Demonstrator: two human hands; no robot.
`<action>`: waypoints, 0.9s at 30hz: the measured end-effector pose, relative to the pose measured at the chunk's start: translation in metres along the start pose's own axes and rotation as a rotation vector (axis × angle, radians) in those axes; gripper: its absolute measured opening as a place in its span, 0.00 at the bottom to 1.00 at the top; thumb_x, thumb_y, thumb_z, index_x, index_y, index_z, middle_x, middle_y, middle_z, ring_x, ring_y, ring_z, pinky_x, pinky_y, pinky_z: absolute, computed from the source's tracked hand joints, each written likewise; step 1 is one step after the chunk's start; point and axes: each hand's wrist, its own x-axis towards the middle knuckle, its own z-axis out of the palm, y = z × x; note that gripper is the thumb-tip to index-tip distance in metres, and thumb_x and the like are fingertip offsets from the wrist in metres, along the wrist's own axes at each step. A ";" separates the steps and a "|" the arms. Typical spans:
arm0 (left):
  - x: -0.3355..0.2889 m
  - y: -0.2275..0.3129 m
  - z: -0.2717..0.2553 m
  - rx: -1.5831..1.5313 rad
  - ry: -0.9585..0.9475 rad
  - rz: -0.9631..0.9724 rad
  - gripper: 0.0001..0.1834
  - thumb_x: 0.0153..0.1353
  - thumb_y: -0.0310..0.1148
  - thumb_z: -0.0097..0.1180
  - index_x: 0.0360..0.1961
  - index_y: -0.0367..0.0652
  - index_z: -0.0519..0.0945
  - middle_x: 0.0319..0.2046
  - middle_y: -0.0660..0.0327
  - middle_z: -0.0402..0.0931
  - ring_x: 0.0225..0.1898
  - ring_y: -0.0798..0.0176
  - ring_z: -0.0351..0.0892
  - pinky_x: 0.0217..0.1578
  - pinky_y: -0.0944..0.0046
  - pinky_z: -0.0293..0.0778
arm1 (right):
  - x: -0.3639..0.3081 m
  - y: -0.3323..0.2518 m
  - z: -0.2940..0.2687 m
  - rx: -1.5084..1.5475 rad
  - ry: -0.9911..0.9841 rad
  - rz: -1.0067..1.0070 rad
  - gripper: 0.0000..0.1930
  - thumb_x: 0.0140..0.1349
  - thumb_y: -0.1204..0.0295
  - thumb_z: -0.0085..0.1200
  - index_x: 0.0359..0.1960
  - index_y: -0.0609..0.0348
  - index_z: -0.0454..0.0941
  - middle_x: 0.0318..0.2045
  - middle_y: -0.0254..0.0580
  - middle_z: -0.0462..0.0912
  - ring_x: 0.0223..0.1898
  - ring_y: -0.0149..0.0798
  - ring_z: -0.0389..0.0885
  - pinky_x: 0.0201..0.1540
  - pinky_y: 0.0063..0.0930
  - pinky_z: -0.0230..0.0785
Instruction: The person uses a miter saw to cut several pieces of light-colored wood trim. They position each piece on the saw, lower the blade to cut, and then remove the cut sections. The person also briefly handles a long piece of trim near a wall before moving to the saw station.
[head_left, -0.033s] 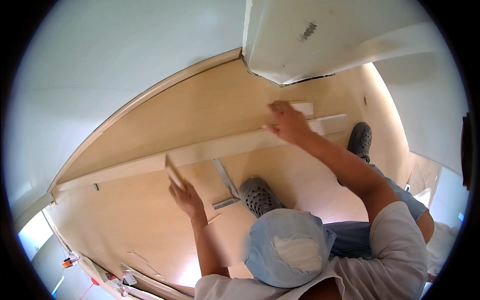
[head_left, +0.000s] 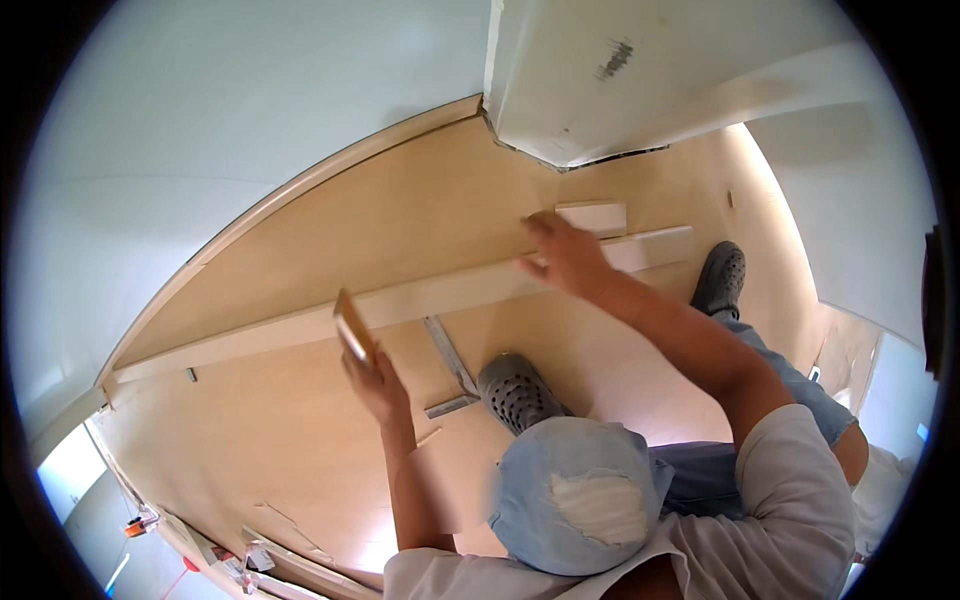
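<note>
My left hand [head_left: 376, 384] is closed round one end of a short, flat wooden piece [head_left: 352, 328], which tilts up and away from me. Its far end overlaps the near edge of a long, pale board [head_left: 440, 293] in the view. Above the board's right half hovers my right hand [head_left: 566, 256], fingers apart and holding nothing. Just beyond that hand lies a short pale board offcut [head_left: 597, 218]. A metal square [head_left: 450, 356] rests on the wooden floor between the long board and my shoe.
My dark clogs [head_left: 516, 392] stand on the plywood floor [head_left: 250, 440]. A curved wooden skirting strip [head_left: 300, 190] follows the pale wall at the far left. A white boxed-out corner [head_left: 570, 100] juts in at the top. Wood strips [head_left: 300, 565] and odds and ends lie at lower left.
The wooden piece in my left hand has tipped up slightly, showing more of its face. My right hand has shifted a little left, uncovering more of the short offcut.
</note>
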 end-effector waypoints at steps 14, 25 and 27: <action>0.059 0.140 0.242 -0.798 -0.801 -0.433 0.30 0.75 0.40 0.49 0.74 0.44 0.59 0.50 0.53 0.78 0.53 0.54 0.77 0.55 0.54 0.76 | 0.039 0.009 0.012 0.324 0.231 0.287 0.13 0.54 0.64 0.63 0.34 0.62 0.83 0.34 0.51 0.85 0.43 0.56 0.84 0.42 0.52 0.78; 0.101 0.099 0.267 -0.324 -0.596 0.247 0.29 0.70 0.34 0.52 0.69 0.34 0.68 0.65 0.38 0.68 0.66 0.35 0.66 0.66 0.49 0.64 | 0.069 0.006 0.028 0.120 0.230 0.399 0.10 0.69 0.68 0.50 0.44 0.62 0.70 0.39 0.55 0.85 0.38 0.58 0.87 0.37 0.52 0.79; 0.120 0.093 0.274 -0.323 -0.549 0.330 0.30 0.73 0.37 0.51 0.73 0.38 0.65 0.68 0.44 0.65 0.65 0.45 0.69 0.64 0.54 0.67 | 0.083 0.004 0.024 0.107 0.240 0.339 0.10 0.69 0.69 0.50 0.43 0.63 0.69 0.38 0.55 0.85 0.36 0.58 0.87 0.36 0.52 0.80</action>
